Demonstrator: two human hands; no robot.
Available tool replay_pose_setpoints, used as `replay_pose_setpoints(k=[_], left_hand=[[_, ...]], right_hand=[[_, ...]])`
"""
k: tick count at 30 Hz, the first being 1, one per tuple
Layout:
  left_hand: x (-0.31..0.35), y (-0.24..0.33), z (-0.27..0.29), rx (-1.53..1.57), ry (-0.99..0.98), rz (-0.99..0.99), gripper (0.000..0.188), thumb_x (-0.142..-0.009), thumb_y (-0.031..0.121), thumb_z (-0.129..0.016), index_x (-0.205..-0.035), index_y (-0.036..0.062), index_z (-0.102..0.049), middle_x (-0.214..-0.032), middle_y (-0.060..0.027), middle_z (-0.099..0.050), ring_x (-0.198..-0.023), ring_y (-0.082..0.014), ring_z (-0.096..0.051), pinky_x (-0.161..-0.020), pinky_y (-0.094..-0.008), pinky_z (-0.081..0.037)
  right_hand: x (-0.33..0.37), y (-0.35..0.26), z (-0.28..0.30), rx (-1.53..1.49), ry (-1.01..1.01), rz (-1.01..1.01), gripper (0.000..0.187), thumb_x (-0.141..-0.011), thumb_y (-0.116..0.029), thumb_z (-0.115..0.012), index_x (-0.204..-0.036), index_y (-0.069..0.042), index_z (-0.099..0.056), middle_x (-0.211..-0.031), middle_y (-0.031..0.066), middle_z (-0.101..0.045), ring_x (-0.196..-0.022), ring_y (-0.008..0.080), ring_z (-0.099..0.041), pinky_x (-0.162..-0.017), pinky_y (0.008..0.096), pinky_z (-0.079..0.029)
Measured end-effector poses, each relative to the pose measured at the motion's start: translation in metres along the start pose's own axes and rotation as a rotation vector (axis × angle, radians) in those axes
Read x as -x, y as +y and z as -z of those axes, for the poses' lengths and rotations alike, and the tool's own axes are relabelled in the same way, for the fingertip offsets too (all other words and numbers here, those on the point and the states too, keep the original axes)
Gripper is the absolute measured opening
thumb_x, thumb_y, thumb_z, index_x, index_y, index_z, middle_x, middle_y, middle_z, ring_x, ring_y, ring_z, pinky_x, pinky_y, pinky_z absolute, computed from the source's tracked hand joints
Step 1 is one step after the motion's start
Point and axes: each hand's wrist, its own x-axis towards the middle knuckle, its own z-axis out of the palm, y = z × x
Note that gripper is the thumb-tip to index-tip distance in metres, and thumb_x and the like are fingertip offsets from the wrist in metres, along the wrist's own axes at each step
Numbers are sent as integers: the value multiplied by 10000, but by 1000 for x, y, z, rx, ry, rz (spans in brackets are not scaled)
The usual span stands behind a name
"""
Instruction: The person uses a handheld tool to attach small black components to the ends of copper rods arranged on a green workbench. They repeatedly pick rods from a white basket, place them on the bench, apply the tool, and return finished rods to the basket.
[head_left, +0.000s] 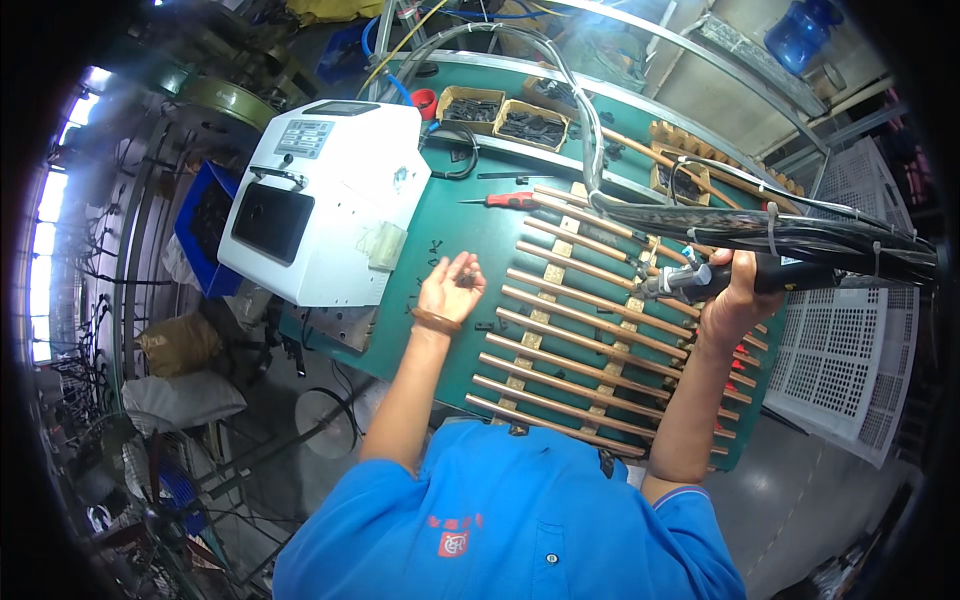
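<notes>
My right hand [738, 290] clamps the black power tool [735, 277], nose pointing left at the copper rods [580, 335] lying crosswise, while my left-hand fingers [462, 270] cup small black clips [466, 279] beside them on the bench [480, 235].

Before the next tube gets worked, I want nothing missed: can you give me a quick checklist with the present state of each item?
1. Power tool gripped in right hand: ok.
2. Small black parts in left hand: ok, palm cupped around several.
3. Copper tubes lying in their rack rows: ok.
4. Tool tip on a tube end: cannot tell.
5. Cable bundle clear of the tubes: not ok, it crosses above the rack.
6. Red-handled screwdriver out of the way: ok.
</notes>
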Motion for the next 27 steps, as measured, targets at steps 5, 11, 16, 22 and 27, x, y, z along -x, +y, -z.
replay_pose_setpoints(k=[5, 11, 16, 22, 27], left_hand=[[10, -46, -24, -113, -384, 184, 380, -899, -72, -411, -1278, -49, -407, -1208, -190, -521, -1110, -274, -537, -979, -386, -464], [7, -100, -53, -371, -377, 302, 388, -873, -31, -572, -1246, 13, -476, -1151, -121, -575, -1046, -202, -595, -928, -308, -518], [-5, -130, -67, -343, -346, 418, 350, -837, -77, -593, -1169, 15, -536, -1116, -115, -594, -1075, -221, -585, -933, -303, -519], [-10, -156, -71, -685, -266, 233, 244, -850, -1, -629, -1087, 25, -571, -1006, -112, -624, -895, -218, -663, -717, -263, -596], [-21, -161, -72, -920, -223, 208, 118, -883, 116, -630, -970, 66, -569, -867, -55, -638, -692, -131, -645, -536, -206, -544]], right_hand=[[0, 1, 10, -48, 12, -95, 122, -801, 70, -572, -905, 11, -548, -729, 73, -583, -607, 121, -566, -580, 262, -497], [-3, 2, 27, -34, -46, -65, 310, -796, 78, -567, -1089, 9, -494, -824, 73, -574, -630, 110, -559, -627, 250, -483], [-6, -1, 31, -23, -15, -42, 307, -786, 83, -570, -1077, 15, -499, -817, 67, -580, -625, 97, -563, -599, 223, -488], [-7, -5, 35, -5, 1, -75, 326, -792, 83, -579, -1094, 10, -484, -797, 52, -576, -627, 82, -552, -604, 225, -497], [-8, -7, 29, -126, 7, -69, 269, -778, 69, -582, -1027, -4, -507, -795, 63, -581, -627, 104, -562, -621, 239, -473]])
